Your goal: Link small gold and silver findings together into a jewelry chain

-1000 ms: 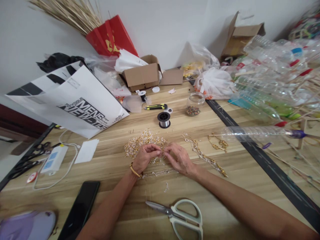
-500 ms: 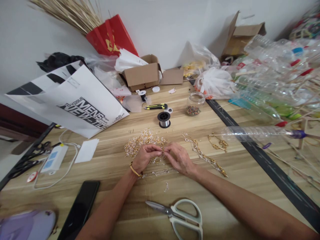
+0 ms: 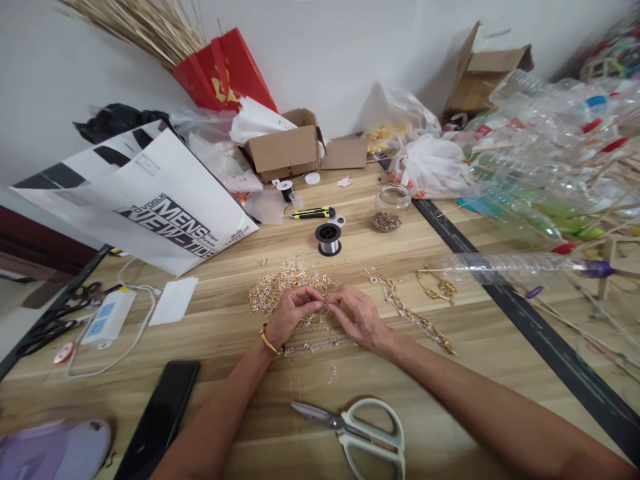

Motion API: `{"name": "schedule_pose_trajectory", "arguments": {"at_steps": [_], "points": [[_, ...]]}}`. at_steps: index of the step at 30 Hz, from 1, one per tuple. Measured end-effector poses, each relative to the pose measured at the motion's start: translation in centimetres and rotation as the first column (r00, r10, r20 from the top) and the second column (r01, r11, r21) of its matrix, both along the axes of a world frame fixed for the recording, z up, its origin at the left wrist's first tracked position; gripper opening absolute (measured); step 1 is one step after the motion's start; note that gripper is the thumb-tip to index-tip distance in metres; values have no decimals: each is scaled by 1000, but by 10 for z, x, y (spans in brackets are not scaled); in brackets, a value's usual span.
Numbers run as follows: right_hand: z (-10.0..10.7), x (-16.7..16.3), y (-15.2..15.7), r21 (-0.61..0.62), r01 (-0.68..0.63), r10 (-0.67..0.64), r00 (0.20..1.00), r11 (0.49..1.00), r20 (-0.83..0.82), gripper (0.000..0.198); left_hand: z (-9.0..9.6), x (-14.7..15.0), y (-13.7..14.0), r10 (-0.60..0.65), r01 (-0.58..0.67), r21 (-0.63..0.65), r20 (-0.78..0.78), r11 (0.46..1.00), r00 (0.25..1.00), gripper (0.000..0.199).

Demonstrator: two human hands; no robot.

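My left hand [image 3: 294, 311] and my right hand [image 3: 357, 316] meet fingertip to fingertip, both pinched closed. What lies between the fingertips is too small to make out. Just behind them spreads a pile of small gold and clear beads [image 3: 273, 287], partly covered by my left hand. A strand of clear beads [image 3: 315, 347] lies on the table under my wrists. To the right of my right hand are gold and clear bead strands [image 3: 403, 310] and a short gold chain [image 3: 443, 288]. A few loose clear beads [image 3: 333, 375] lie nearer to me.
White-handled scissors [image 3: 360, 427] lie in front, a black phone [image 3: 160, 417] at left. Behind the beads stand a wire spool [image 3: 329, 240], a yellow-black cutter [image 3: 313, 213] and a glass jar [image 3: 390, 200] of small beads. Plastic bottles [image 3: 525, 267] crowd the right; a white paper bag [image 3: 150, 193] leans left.
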State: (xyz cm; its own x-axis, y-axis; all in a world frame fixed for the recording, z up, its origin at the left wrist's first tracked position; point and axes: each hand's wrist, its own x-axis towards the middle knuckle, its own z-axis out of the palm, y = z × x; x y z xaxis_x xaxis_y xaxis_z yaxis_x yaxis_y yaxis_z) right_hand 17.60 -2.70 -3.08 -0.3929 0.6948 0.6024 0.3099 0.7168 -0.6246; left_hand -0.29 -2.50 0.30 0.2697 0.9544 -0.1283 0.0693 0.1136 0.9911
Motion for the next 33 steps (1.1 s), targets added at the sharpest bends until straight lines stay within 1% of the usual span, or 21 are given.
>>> {"name": "schedule_pose_trajectory", "arguments": {"at_steps": [3,6,9,12,24,33], "points": [[0,0,0,-1,1,-1,1000,1000,2,6,-1,0,1,-1,2,-21,14,1000,1000,15],[1,0,0,-10,2,-2,1000,1000,5,6,-5,-2,2,0,5,-74,69,997,998,17],[2,0,0,-22,-7,7,1000,1000,11,7,-7,-3,3,25,-9,-137,118,990,993,19],[2,0,0,-24,-12,12,1000,1000,7,8,-7,-3,3,42,-20,-165,130,986,991,22],[0,0,0,-10,10,-10,1000,1000,13,6,-4,-1,3,51,-28,-166,136,986,989,21],[0,0,0,-11,9,-9,1000,1000,21,7,-6,-2,3,54,-30,-167,142,986,988,21]]}}
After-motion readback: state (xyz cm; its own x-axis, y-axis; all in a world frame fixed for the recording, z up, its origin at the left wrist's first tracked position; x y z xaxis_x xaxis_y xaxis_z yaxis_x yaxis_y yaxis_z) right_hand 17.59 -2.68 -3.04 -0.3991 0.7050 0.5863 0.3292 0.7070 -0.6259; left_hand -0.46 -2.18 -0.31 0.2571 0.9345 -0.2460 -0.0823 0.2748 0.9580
